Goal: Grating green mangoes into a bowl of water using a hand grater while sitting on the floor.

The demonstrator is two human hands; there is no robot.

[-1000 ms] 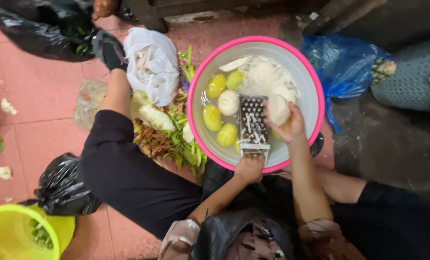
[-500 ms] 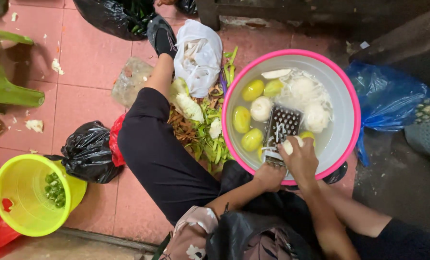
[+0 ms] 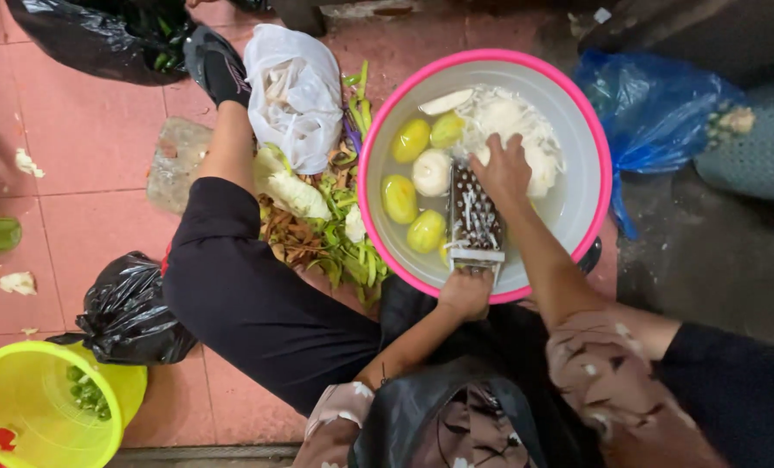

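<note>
Gripping the grater (image 3: 473, 217) handle, my left hand (image 3: 465, 293) steadies it inside the pink-rimmed basin (image 3: 599, 182); my right hand (image 3: 503, 169) presses a hidden piece atop it, beside floating yellow-green fruit (image 3: 400, 198) and white shreds (image 3: 525, 121).

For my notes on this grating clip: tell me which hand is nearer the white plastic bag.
Left. The left hand grips the grater's handle at the basin's near rim; the right hand is over the basin, farther from the white plastic bag.

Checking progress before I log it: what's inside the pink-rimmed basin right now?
The basin holds water, several yellow-green peeled fruits, a white one, pale shreds and the metal grater. The right hand hides whatever it presses.
</note>
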